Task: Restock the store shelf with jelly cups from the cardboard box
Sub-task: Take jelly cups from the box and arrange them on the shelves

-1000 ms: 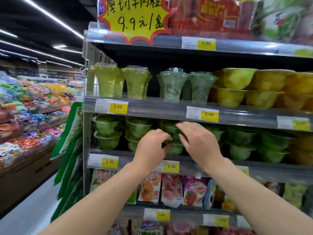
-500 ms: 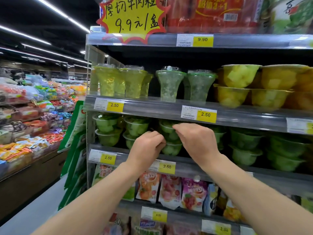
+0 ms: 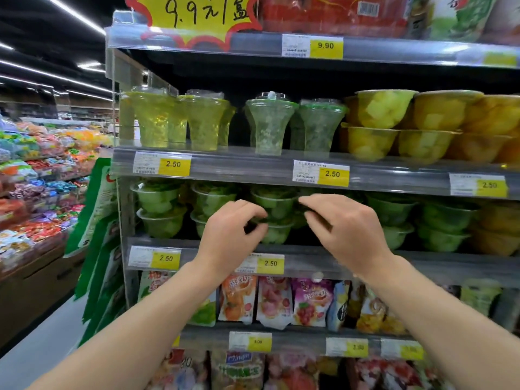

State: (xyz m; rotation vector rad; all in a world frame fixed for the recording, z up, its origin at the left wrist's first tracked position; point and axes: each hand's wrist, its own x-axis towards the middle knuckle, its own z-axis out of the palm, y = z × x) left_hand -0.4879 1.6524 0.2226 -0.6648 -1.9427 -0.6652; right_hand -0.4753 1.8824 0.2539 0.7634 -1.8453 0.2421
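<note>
Green jelly cups stand stacked two high along the middle shelf, filling its left and centre. My left hand is at the left side of the centre stack, its curled fingers and thumb pinching the cup's rim. From the right, my right hand pinches the same upper cup's rim between fingertips and thumb. The cardboard box is out of view.
Tall green jelly goblets and yellow fruit cups fill the shelf above. Pouch snacks hang below. Yellow price tags line the shelf edges. An aisle floor and a candy display lie to the left.
Both hands have stayed at the centre stack of green cups and have spread slightly apart. The view has moved a little closer and lower.
</note>
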